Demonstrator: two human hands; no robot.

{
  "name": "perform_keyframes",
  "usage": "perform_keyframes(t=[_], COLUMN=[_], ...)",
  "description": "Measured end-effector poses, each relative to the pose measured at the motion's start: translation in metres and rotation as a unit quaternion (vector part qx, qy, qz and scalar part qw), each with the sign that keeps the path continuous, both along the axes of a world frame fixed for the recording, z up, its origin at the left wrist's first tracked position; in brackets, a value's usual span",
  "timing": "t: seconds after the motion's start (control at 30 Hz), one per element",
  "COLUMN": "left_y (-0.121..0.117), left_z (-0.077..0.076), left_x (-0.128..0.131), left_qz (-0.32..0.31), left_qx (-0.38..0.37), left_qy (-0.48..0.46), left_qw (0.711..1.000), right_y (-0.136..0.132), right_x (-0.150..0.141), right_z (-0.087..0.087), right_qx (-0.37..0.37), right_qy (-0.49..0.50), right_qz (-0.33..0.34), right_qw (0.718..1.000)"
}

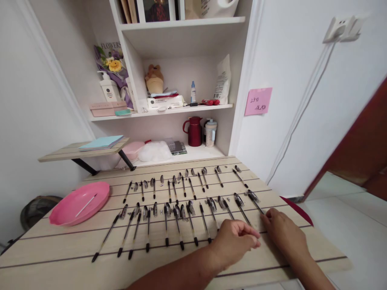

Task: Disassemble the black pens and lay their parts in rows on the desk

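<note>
Two rows of black-and-clear pens lie across the table. My right hand (282,229) is at the near right, its fingers closed on the lower end of the rightmost pen (255,202). That pen's other end lies by a loose clear cap with a black clip (254,196). My left hand (236,241) hovers just left of it, thumb and fingers curled together; whether they hold anything small is hidden. Beneath and beside the left hand lie more pens, such as one pen (243,211) partly covered at its lower end. Caps lie near the pens' upper ends.
A pink plastic basin (101,191) holding a thin white stick (86,205) stands on the table's left. Behind is a small raised shelf (57,152) with blue paper. A white shelving unit (181,28) carries a red jug (195,133) and a cup (211,135).
</note>
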State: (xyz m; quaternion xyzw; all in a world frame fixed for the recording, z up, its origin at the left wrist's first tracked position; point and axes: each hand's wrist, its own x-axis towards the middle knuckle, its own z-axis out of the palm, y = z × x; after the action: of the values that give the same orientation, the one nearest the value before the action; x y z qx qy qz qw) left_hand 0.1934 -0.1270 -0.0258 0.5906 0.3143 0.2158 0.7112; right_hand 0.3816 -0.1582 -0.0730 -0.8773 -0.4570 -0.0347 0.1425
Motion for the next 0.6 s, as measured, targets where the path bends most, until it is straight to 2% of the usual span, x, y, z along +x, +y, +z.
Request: perform_keyframes(t=[0.13, 0.23, 0.37, 0.47, 0.53, 0.6], left_y=[0.002, 0.007, 0.016, 0.021, 0.022, 0.022], left_z=[0.005, 0.004, -0.001, -0.002, -0.001, 0.001], left_x=[0.007, 0.014, 0.028, 0.032, 0.030, 0.025], left_qz=[0.027, 0.089, 0.159, 0.176, 0.186, 0.182], left_qx=[-0.053, -0.093, -0.144, -0.178, -0.202, -0.224], left_qy=[-0.023, -0.053, -0.114, -0.162, -0.182, -0.192], left_qw=[0.998, 0.990, 0.970, 0.955, 0.944, 0.938], right_y=[-0.004, -0.010, -0.020, -0.026, -0.024, -0.012], right_x=[-0.002, -0.013, -0.042, -0.057, -0.052, -0.035], right_z=[0.006, 0.014, 0.019, 0.024, 0.033, 0.045], right_qx=[0.037, 0.093, 0.153, 0.143, 0.126, 0.120], right_qy=[0.046, 0.130, 0.290, 0.357, 0.360, 0.308], right_qz=[-0.001, 0.037, 0.126, 0.167, 0.180, 0.159], right_qw=[0.998, 0.986, 0.936, 0.908, 0.907, 0.930])
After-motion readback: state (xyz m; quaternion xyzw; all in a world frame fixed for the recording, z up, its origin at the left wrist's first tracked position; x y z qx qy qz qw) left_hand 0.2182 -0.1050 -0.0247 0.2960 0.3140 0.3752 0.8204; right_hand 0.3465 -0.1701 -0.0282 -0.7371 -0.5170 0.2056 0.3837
